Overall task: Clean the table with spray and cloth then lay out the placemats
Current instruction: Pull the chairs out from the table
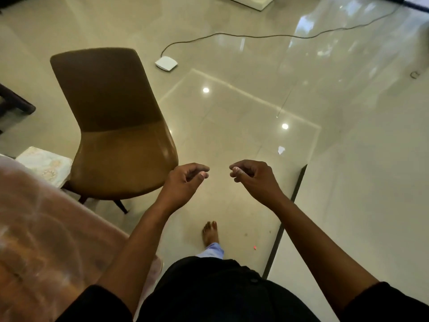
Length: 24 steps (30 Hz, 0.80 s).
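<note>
A corner of the brown wooden table (41,240) fills the lower left, its top glossy with pale streaks. My left hand (185,182) and my right hand (250,177) hang in front of me over the floor, right of the table, fingers loosely curled and holding nothing. No spray bottle, cloth or placemat shows in this view.
A brown padded chair (116,135) stands just beyond the table corner. A patterned cushioned seat (44,165) sits left of it. On the shiny tiled floor lie a white box (166,63) with a dark cable (255,36). My bare foot (210,233) is below my hands.
</note>
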Motion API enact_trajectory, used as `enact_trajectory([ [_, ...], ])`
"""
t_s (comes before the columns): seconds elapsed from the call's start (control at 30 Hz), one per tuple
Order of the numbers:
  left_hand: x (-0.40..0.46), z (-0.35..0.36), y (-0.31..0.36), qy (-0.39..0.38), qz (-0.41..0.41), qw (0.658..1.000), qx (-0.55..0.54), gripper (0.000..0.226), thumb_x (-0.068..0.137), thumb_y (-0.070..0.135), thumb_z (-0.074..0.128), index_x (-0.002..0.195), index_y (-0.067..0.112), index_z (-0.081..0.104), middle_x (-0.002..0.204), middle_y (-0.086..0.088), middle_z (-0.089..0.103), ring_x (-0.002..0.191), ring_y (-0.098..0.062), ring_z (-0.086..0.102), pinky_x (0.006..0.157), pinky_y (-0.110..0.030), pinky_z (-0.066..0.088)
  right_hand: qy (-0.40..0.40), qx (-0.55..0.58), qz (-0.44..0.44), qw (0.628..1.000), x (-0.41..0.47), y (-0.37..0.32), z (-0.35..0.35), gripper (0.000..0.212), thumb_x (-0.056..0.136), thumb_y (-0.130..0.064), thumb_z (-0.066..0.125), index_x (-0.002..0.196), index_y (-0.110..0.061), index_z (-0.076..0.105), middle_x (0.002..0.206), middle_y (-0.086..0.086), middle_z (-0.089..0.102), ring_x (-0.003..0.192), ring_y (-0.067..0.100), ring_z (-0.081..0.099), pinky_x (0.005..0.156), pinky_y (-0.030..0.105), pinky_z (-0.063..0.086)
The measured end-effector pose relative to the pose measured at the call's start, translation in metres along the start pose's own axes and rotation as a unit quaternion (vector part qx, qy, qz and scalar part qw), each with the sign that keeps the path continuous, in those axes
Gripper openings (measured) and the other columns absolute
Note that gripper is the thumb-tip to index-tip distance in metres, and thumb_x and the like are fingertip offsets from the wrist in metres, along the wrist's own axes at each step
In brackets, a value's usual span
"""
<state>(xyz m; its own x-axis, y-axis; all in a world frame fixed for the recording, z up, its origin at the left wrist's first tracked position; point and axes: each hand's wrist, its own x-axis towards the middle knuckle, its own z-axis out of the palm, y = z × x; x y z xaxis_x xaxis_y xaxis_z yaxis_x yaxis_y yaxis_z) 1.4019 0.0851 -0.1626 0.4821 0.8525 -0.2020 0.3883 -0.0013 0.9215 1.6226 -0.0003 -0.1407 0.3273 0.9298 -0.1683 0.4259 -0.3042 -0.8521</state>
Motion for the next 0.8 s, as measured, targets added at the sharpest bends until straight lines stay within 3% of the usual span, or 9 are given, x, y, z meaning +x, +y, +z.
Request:
enact_trajectory([
  [0.1, 0.054, -0.011, 0.006, 0.01, -0.011, 1.0, -0.01, 0.022, 0.105, 0.019, 0.066, 0.11, 0.038, 0.076, 0.103, 0.008, 0.082, 0.101, -0.006, 0.076, 0.102, -0.046, 0.061, -0.018, -0.014, 0.0, 1.0, 0.059, -0.01, -0.009, 0.012, 0.098, -0.025, 0.065, 0.099, -0.023, 0.077, 0.085, -0.01, 0.077, 0.079, 0.008, 0.074, 0.084, 0.044, 0.06],
  [0.27, 0.135, -0.032, 0.017, 0.039, -0.031, 0.999, -0.013, 0.022, 0.106, 0.008, 0.063, 0.117, 0.02, 0.078, 0.105, 0.001, 0.08, 0.1, -0.008, 0.076, 0.1, -0.04, 0.061, -0.056, -0.023, -0.008, 0.998, 0.157, -0.024, -0.011, 0.012, 0.097, -0.028, 0.064, 0.098, -0.026, 0.076, 0.085, -0.009, 0.076, 0.08, 0.009, 0.073, 0.084, 0.045, 0.059],
  [0.5, 0.223, -0.064, 0.027, 0.094, -0.054, 0.994, -0.022, 0.023, 0.105, 0.003, 0.061, 0.116, 0.017, 0.077, 0.104, 0.007, 0.078, 0.094, 0.006, 0.074, 0.086, -0.015, 0.057, -0.115, -0.036, -0.058, 0.991, 0.292, -0.052, -0.002, 0.012, 0.097, -0.029, 0.065, 0.096, -0.025, 0.076, 0.084, -0.008, 0.076, 0.078, 0.009, 0.073, 0.08, 0.045, 0.059],
  [0.6, 0.267, -0.079, 0.024, 0.133, -0.064, 0.989, -0.025, 0.023, 0.105, 0.003, 0.062, 0.115, 0.017, 0.077, 0.104, 0.006, 0.078, 0.098, 0.004, 0.075, 0.088, -0.016, 0.058, -0.155, -0.045, -0.095, 0.982, 0.358, -0.067, 0.006, 0.012, 0.098, -0.027, 0.065, 0.097, -0.023, 0.077, 0.084, -0.009, 0.076, 0.078, 0.009, 0.072, 0.08, 0.046, 0.059],
  [0.73, 0.32, -0.096, 0.025, 0.198, -0.09, 0.975, -0.041, 0.021, 0.104, 0.007, 0.065, 0.117, 0.018, 0.078, 0.108, -0.001, 0.081, 0.104, -0.011, 0.078, 0.094, -0.028, 0.061, -0.209, -0.053, -0.132, 0.967, 0.444, -0.089, 0.016, 0.012, 0.097, -0.029, 0.065, 0.095, -0.025, 0.076, 0.083, -0.008, 0.076, 0.078, 0.01, 0.072, 0.08, 0.047, 0.059],
  [0.8, 0.345, -0.106, 0.033, 0.224, -0.115, 0.967, -0.043, 0.021, 0.105, 0.01, 0.065, 0.12, 0.015, 0.079, 0.11, 0.0, 0.081, 0.104, -0.009, 0.077, 0.093, -0.024, 0.061, -0.237, -0.057, -0.147, 0.959, 0.483, -0.102, 0.021, 0.012, 0.096, -0.03, 0.065, 0.095, -0.026, 0.076, 0.084, -0.01, 0.076, 0.079, 0.01, 0.072, 0.08, 0.047, 0.059],
])
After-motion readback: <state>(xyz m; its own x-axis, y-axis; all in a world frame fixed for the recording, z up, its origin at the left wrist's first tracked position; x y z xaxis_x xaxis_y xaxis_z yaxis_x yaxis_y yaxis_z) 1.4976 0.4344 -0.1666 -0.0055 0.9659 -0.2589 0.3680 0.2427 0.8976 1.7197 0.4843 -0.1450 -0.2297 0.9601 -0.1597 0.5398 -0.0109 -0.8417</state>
